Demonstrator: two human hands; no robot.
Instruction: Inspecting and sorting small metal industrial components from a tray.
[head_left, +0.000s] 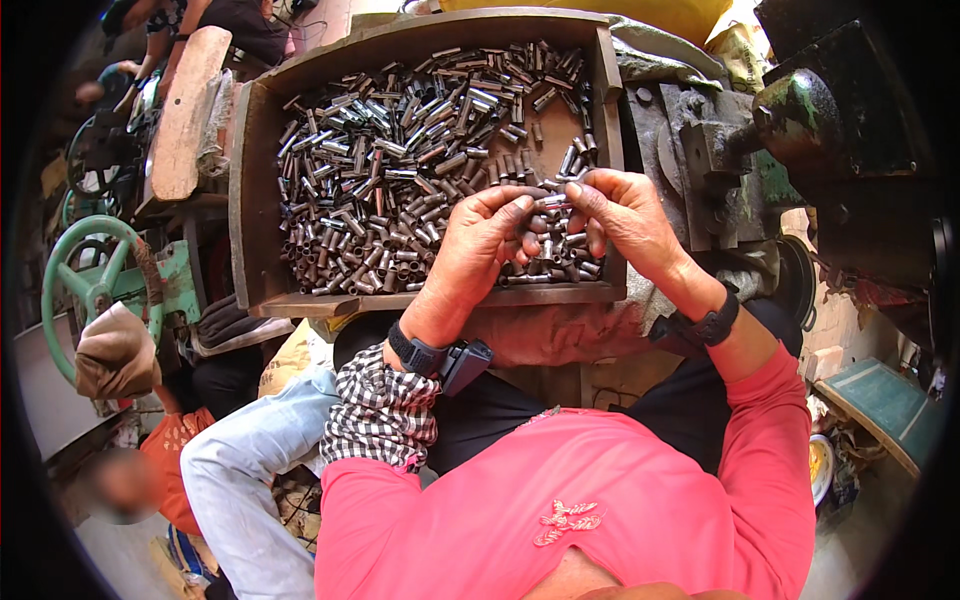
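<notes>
Both my hands meet above the right part of a wooden tray (425, 303) heaped with short metal tubes (370, 170). Between the fingertips is one small shiny metal tube (552, 203), lying roughly level. My left hand (490, 235) pinches its left end with thumb and forefinger, the other fingers curled. My right hand (625, 215) has thumb and forefinger closed on its right end. Several tubes stand upright on the bare wood just beyond my hands. Fingers cover parts of the held tube, so its full shape is hidden.
A dark, greasy machine (800, 130) stands close on the right. At the left are a green handwheel (75, 290) with a brown cloth (118, 350) and a wooden board (190, 110). Another person's jeans leg (250, 470) reaches in beside me. A green panel (880, 405) lies lower right.
</notes>
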